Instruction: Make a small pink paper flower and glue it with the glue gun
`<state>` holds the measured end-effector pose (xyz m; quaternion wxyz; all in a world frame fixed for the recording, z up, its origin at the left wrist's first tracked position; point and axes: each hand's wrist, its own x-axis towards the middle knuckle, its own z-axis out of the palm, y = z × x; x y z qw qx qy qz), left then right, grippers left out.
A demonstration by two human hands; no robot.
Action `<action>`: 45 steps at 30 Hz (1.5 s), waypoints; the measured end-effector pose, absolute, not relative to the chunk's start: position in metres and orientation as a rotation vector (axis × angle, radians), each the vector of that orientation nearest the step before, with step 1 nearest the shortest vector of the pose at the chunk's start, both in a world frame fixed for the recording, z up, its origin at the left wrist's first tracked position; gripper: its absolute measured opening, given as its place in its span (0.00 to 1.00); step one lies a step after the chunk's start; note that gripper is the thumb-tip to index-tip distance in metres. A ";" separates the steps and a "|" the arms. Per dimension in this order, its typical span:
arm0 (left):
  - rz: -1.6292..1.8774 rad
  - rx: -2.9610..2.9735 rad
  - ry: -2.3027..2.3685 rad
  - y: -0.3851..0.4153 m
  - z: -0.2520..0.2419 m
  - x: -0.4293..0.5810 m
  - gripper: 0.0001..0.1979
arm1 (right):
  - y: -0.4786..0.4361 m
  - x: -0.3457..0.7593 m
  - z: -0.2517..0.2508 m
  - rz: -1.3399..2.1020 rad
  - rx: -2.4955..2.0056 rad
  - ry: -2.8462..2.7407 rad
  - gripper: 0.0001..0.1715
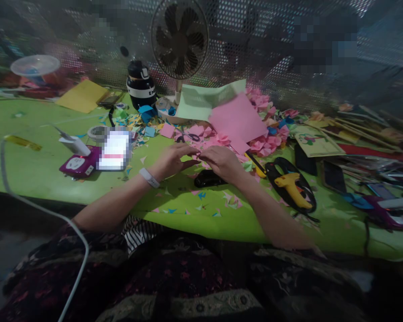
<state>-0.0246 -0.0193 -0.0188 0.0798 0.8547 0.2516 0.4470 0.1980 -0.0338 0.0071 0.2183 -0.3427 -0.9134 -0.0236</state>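
Observation:
My left hand (174, 161), with a pale band on its wrist, and my right hand (223, 164) meet fingertip to fingertip above the green table (174, 192). Both are closed in a pinch; whatever sits between the fingertips is too small and covered to make out. Just behind them lie folded pink paper pieces (206, 133) and a pair of scissors (191, 137). A black oblong object (208, 178) rests below my right hand, partly covered by it. Small paper scraps (201, 195) are scattered in front. Pink sheets (237, 118) and a light green sheet (196, 102) lean over the pile.
A yellow glue gun (293, 190) lies on a black holder to the right, near a dark phone (334, 176). At left are a lit phone (113, 152), a purple power strip (77, 165) and a white cable (47, 208). Behind stand a fan (180, 42) and a black jug (141, 91).

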 end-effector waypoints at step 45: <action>1.311 2.022 0.789 -0.026 -0.014 -0.019 0.10 | -0.035 0.198 0.005 -0.148 -0.910 -2.421 0.13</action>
